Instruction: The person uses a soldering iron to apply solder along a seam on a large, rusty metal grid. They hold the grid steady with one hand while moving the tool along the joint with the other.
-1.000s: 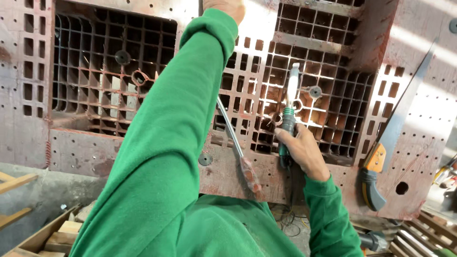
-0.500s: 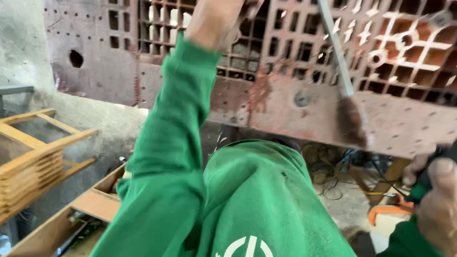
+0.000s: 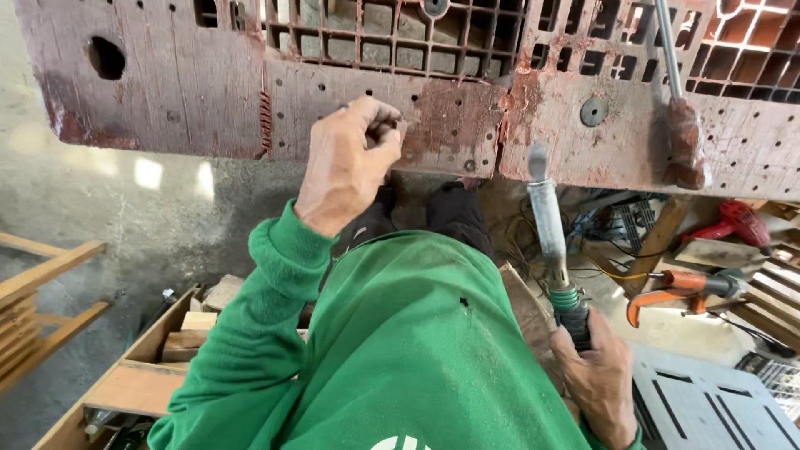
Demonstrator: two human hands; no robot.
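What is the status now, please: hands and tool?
Left hand pinched at perforated red panel edge. Right hand grips soldering-iron-like tool, tip up, off panel. Nothing between.

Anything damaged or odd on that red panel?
Yes. The panel is worn: a rough round hole at upper left, flaking rusty patches by the left hand. The right hand grips a tool.

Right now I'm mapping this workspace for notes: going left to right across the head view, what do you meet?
Wooden frame → wooden crate → left hand pressed on the perforated red panel → metal tool gripped by the right hand → orange-handled tool → red power tool.
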